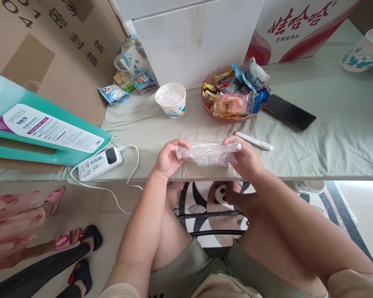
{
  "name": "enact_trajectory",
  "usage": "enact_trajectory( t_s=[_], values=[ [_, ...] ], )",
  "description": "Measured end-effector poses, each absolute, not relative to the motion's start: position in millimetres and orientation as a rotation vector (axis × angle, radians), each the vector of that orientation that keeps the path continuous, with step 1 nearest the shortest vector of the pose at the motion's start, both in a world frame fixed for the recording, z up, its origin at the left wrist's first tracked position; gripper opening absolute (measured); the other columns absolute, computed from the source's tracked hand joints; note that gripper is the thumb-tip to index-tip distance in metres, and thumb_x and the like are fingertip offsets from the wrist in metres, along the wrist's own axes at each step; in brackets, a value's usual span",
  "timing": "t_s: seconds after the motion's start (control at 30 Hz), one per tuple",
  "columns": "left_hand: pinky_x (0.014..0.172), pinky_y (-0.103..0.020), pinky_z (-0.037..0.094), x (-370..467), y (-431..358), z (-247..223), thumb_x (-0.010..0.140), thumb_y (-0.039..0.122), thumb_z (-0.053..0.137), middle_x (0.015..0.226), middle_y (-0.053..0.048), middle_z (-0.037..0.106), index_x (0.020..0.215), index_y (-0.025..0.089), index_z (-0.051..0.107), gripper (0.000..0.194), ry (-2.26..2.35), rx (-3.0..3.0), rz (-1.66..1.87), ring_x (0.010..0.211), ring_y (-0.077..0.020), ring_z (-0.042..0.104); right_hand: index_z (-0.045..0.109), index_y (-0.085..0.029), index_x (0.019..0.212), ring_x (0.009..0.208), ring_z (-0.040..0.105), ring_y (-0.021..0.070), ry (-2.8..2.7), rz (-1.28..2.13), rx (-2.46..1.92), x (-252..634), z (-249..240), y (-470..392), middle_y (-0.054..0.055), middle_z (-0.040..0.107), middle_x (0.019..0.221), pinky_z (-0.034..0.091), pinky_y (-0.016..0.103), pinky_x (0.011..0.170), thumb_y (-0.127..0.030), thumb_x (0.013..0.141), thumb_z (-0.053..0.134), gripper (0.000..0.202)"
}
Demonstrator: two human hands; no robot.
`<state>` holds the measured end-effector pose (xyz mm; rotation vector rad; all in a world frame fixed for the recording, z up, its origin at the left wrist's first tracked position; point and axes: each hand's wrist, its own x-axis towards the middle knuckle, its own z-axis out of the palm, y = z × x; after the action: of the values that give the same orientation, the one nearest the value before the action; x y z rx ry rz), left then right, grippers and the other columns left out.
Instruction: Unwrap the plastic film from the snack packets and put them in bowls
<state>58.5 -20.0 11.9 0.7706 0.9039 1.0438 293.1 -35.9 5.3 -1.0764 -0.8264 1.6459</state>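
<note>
A crumpled clear plastic wrapper [209,154] stretches between my hands above the front edge of the cloth-covered table. My left hand [170,158] pinches its left end, and my right hand [247,159] grips the right end. Behind the wrapper stands a paper cup [171,100] with clear plastic inside it. To the right of the cup, a pinkish bowl [209,108] holds several packaged snacks. Just beyond my right hand lies a white pen-like cutter [252,139], whose exact kind I cannot make out.
A black phone [289,112] lies right of the bowl. On the left are a green liquid jug [46,124], a white device with a cable [100,163] and snack packets [114,94]. Boxes [199,41] line the back. Other people's legs [71,252] show at lower left.
</note>
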Motion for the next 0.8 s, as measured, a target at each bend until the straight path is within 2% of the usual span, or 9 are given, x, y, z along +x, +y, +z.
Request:
enact_trajectory(
  t_s=[0.07, 0.13, 0.2, 0.27, 0.33, 0.43, 0.5, 0.63, 0.8],
  values=[
    [0.054, -0.023, 0.051, 59, -19, 10, 0.069, 0.046, 0.069, 0.067, -0.003, 0.063, 0.062, 0.015, 0.069, 0.032, 0.939, 0.833, 1.046, 0.061, -0.0117, 0.058, 0.061, -0.022, 0.076, 0.059, 0.051, 0.0146, -0.799, 1.7, -1.06, 294, 5, -35, 0.001, 0.056, 0.066, 0.043, 0.029, 0.055, -0.048, 0.072, 0.062, 0.026],
    [0.053, -0.021, 0.045, 60, -18, 6, 0.069, 0.04, 0.072, 0.065, -0.002, 0.061, 0.062, 0.015, 0.07, 0.025, 1.02, 0.947, 1.03, 0.059, -0.0096, 0.054, 0.059, -0.023, 0.077, 0.06, 0.052, 0.0148, -0.77, 1.696, -1.115, 294, 4, -35, 0.001, 0.055, 0.067, 0.044, 0.03, 0.055, -0.053, 0.074, 0.064, 0.031],
    [0.054, -0.021, 0.041, 63, -18, 2, 0.064, 0.024, 0.074, 0.066, 0.002, 0.061, 0.07, 0.017, 0.07, 0.01, 1.113, 1.039, 1.015, 0.057, -0.0078, 0.05, 0.059, -0.025, 0.091, 0.061, 0.052, 0.014, -0.734, 1.658, -1.192, 293, 2, -34, -0.003, 0.055, 0.07, 0.044, 0.028, 0.056, -0.047, 0.071, 0.074, 0.033],
    [0.056, -0.022, 0.041, 65, -18, -1, 0.06, 0.015, 0.07, 0.066, 0.004, 0.06, 0.078, 0.019, 0.07, 0.019, 1.177, 1.065, 1.036, 0.057, -0.0081, 0.05, 0.055, -0.03, 0.107, 0.063, 0.053, 0.0138, -0.695, 1.642, -1.231, 292, 0, -33, -0.005, 0.056, 0.075, 0.046, 0.029, 0.059, -0.041, 0.065, 0.081, 0.05],
    [0.06, -0.023, 0.043, 67, -17, -4, 0.058, 0.013, 0.066, 0.067, 0.004, 0.061, 0.081, 0.02, 0.068, 0.024, 1.199, 1.068, 1.092, 0.061, -0.0102, 0.055, 0.053, -0.03, 0.113, 0.064, 0.053, 0.0142, -0.672, 1.659, -1.231, 290, -1, -32, -0.005, 0.056, 0.078, 0.048, 0.031, 0.063, -0.045, 0.063, 0.081, 0.059],
    [0.065, -0.024, 0.046, 68, -16, -7, 0.058, 0.013, 0.062, 0.074, 0.002, 0.064, 0.084, 0.02, 0.067, 0.027, 1.195, 1.103, 1.128, 0.071, -0.0129, 0.061, 0.057, -0.028, 0.106, 0.067, 0.056, 0.0149, -0.679, 1.698, -1.202, 289, -1, -31, -0.002, 0.06, 0.082, 0.049, 0.033, 0.066, -0.052, 0.06, 0.083, 0.058],
    [0.066, -0.024, 0.047, 68, -14, -10, 0.06, 0.012, 0.061, 0.078, 0.001, 0.064, 0.086, 0.02, 0.068, 0.029, 1.207, 1.155, 1.115, 0.074, -0.0134, 0.062, 0.059, -0.027, 0.1, 0.072, 0.059, 0.0158, -0.741, 1.73, -1.181, 289, 0, -32, -0.001, 0.064, 0.085, 0.049, 0.032, 0.068, -0.048, 0.058, 0.086, 0.054],
    [0.074, -0.028, 0.049, 68, -13, -13, 0.064, 0.008, 0.059, 0.105, -0.006, 0.063, 0.092, 0.021, 0.071, 0.033, 1.44, 1.38, 1.213, 0.092, -0.0169, 0.064, 0.056, -0.023, 0.078, 0.062, 0.052, 0.0125, -0.937, 1.674, -1.286, 286, 1, -39, -0.003, 0.06, 0.07, 0.039, 0.029, 0.061, -0.04, 0.064, 0.082, 0.033],
    [0.091, -0.035, 0.05, 80, -25, -9, 0.081, 0.017, 0.061, 0.099, -0.006, 0.061, 0.088, 0.023, 0.066, 0.01, 1.64, 1.713, 1.489, 0.099, -0.0211, 0.059, 0.05, -0.023, 0.069, 0.058, 0.042, 0.0107, -1.079, 1.461, -1.378, 281, 5, -45, -0.005, 0.049, 0.061, 0.032, 0.027, 0.058, -0.037, 0.07, 0.071, 0.026]
  ],
)
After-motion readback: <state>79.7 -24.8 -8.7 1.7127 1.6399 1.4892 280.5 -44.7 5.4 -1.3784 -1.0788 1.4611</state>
